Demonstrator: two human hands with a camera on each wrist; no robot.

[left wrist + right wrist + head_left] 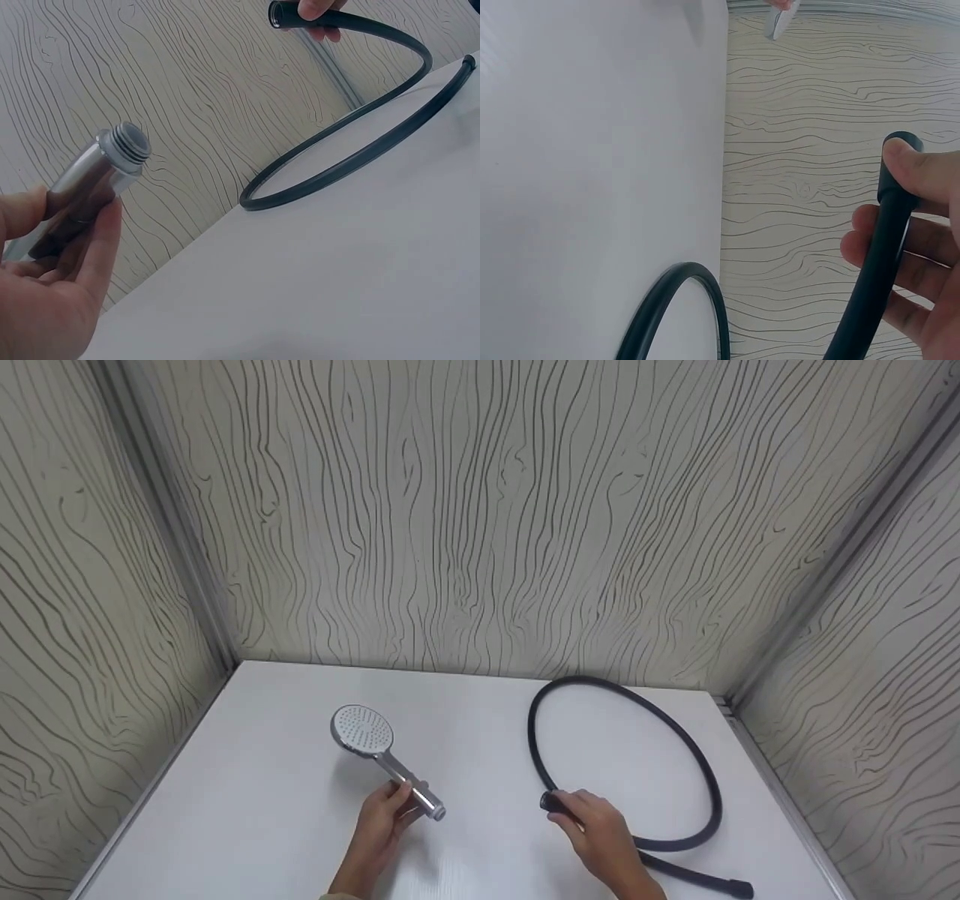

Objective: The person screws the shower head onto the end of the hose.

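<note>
My left hand [380, 823] holds a chrome shower head [363, 730] by the lower handle, thumb on one side and fingers on the other. Its white, dotted spray face is turned up. In the left wrist view the handle's threaded end [132, 142] points toward the hose. With thumb and fingers my right hand [602, 834] grips one end fitting of a black shower hose [709, 780]. That fitting [900, 161] faces left toward the shower head, its open mouth showing in the left wrist view. A gap separates the two ends.
From my right hand the hose loops over the right side of the white table [262, 780]. Its other end fitting [740, 889] lies near the front right. Wood-patterned panels [450, 510] wall in the back and both sides, with metal strips [172, 510] at the corners.
</note>
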